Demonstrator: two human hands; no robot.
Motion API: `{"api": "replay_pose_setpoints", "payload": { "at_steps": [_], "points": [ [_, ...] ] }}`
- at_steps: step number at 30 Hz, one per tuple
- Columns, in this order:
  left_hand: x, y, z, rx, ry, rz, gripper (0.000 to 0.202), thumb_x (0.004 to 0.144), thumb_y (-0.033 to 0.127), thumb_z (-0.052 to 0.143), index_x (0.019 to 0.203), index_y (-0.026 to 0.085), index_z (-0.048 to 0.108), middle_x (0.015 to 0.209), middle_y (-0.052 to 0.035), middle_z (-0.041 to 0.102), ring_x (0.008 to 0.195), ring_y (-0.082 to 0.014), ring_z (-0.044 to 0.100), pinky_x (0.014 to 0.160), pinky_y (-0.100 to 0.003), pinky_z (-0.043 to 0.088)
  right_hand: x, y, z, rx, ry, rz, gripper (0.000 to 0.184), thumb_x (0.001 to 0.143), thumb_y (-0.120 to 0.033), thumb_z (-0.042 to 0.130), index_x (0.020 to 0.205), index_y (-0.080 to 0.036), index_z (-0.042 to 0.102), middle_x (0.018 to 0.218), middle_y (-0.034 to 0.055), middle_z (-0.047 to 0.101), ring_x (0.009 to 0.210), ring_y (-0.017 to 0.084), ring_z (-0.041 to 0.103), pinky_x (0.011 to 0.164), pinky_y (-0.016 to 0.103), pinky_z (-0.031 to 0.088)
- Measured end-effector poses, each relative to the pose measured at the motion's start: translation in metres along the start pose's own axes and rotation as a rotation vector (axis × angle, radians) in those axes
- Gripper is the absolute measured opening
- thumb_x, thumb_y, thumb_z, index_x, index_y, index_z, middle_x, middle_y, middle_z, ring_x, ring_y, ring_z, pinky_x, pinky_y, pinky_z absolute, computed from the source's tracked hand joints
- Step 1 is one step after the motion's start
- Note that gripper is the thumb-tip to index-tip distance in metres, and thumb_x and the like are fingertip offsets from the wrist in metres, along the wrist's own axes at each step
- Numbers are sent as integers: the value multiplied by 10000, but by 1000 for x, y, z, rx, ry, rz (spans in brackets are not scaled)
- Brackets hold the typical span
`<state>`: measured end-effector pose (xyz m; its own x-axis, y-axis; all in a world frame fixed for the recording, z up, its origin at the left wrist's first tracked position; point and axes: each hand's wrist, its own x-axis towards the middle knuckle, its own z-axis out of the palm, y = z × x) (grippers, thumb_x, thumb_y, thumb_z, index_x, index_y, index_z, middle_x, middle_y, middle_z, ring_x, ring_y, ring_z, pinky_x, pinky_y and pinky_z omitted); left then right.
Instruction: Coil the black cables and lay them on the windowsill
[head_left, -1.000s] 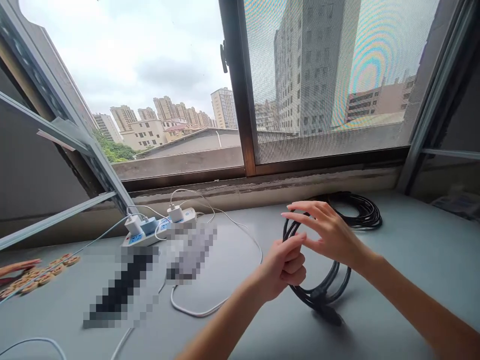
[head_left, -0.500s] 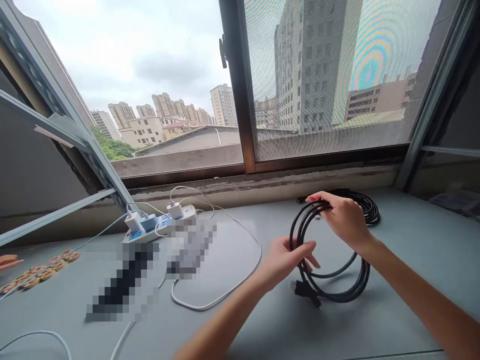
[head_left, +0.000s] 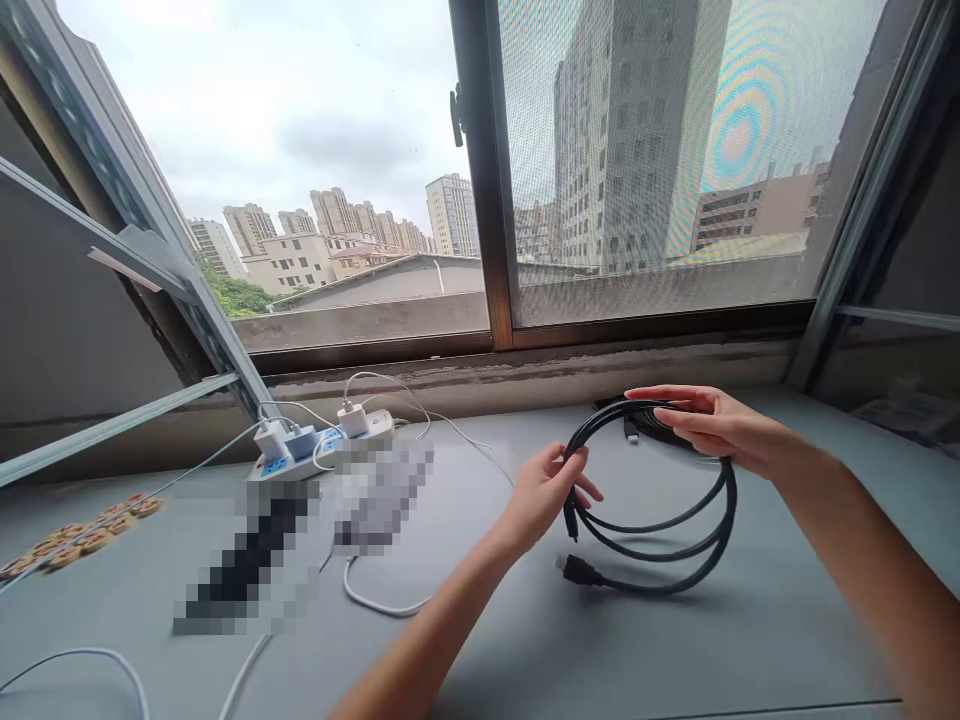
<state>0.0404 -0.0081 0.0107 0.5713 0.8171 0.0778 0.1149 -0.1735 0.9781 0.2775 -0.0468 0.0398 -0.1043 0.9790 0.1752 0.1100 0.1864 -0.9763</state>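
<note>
A black cable is wound into a loose coil that stands tilted on the grey sill. My left hand pinches the coil's left side, fingers closed round the strands. My right hand rests on the coil's top right with fingers long and nearly flat over the strands. One black plug end lies on the sill below my left hand. A second black cable coil lies behind, mostly hidden by my right hand.
A white power strip with several chargers sits at the back left, white cables trailing forward. Two blurred items lie in front of it. Small round orange pieces lie at far left. The window frame rises behind.
The coil has widened and tipped flatter. My right hand slid right along its top and its fingers straightened. My left hand shifted up the left side.
</note>
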Motion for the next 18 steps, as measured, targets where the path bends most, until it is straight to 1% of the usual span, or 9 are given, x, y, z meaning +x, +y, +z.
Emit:
{"api": "replay_pose_setpoints", "payload": {
  "at_steps": [1, 3, 5, 6, 9, 12, 14, 16, 18],
  "points": [
    [0, 1, -1, 17, 62, 6, 352, 801, 542, 510, 805, 197, 446, 698, -59, 675, 634, -175, 599, 587, -267, 391, -1, -1, 1, 54, 35, -27, 520, 760, -463, 744, 1188, -196, 619, 528, -83, 216, 428, 58, 124, 379, 193, 61],
    [2, 0, -6, 85, 246, 23, 364, 754, 532, 593, 850, 201, 474, 787, -70, 678, 753, -203, 609, 639, -282, 398, 0, -1, 4, 166, 134, -104, 453, 761, -420, 745, 1156, -224, 641, 556, -80, 210, 424, 56, 108, 369, 191, 67],
    [4, -3, -10, 123, 413, 10, 422, 708, 510, 662, 962, 216, 496, 963, -88, 660, 921, -235, 583, 720, -304, 401, 2, -2, 10, 279, 233, -200, 392, 761, -376, 735, 1126, -256, 657, 587, -76, 218, 416, 54, 102, 352, 190, 80],
    [5, -6, -12, 106, 457, -19, 479, 691, 503, 684, 1030, 225, 491, 1063, -99, 628, 997, -249, 555, 766, -317, 397, 3, -2, 14, 334, 271, -249, 365, 761, -364, 729, 1108, -269, 665, 596, -75, 217, 411, 54, 98, 343, 188, 87],
    [9, -11, -17, -60, 483, -159, 640, 675, 519, 699, 1174, 224, 427, 1245, -132, 513, 1117, -265, 495, 874, -352, 369, 5, -3, 28, 468, 328, -349, 320, 762, -351, 728, 1072, -290, 679, 592, -79, 202, 399, 53, 86, 321, 175, 112],
    [11, -10, -19, -204, 510, -216, 709, 671, 545, 695, 1215, 211, 385, 1275, -145, 472, 1169, -262, 467, 927, -355, 342, 6, -4, 39, 567, 364, -396, 328, 744, -337, 764, 1058, -289, 680, 560, -89, 176, 389, 52, 81, 314, 149, 142],
    [11, -5, -20, -209, 569, -154, 727, 662, 525, 712, 1226, 226, 364, 1284, -133, 455, 1169, -244, 462, 911, -337, 358, 6, -5, 42, 637, 403, -430, 322, 721, -335, 793, 1019, -274, 687, 543, -95, 174, 385, 49, 85, 314, 132, 170],
    [9, 1, -19, -150, 652, -23, 706, 665, 478, 724, 1225, 255, 356, 1265, -100, 465, 1111, -211, 487, 856, -309, 388, 5, -7, 41, 700, 437, -462, 306, 703, -327, 813, 973, -259, 688, 534, -99, 193, 381, 45, 95, 317, 121, 203],
    [7, 5, -17, -103, 738, 80, 562, 680, 437, 715, 1131, 261, 430, 1130, -53, 535, 976, -175, 529, 770, -274, 404, 5, -8, 38, 752, 452, -488, 271, 692, -296, 823, 919, -246, 683, 525, -102, 208, 372, 41, 110, 312, 112, 218]
  ]
}}
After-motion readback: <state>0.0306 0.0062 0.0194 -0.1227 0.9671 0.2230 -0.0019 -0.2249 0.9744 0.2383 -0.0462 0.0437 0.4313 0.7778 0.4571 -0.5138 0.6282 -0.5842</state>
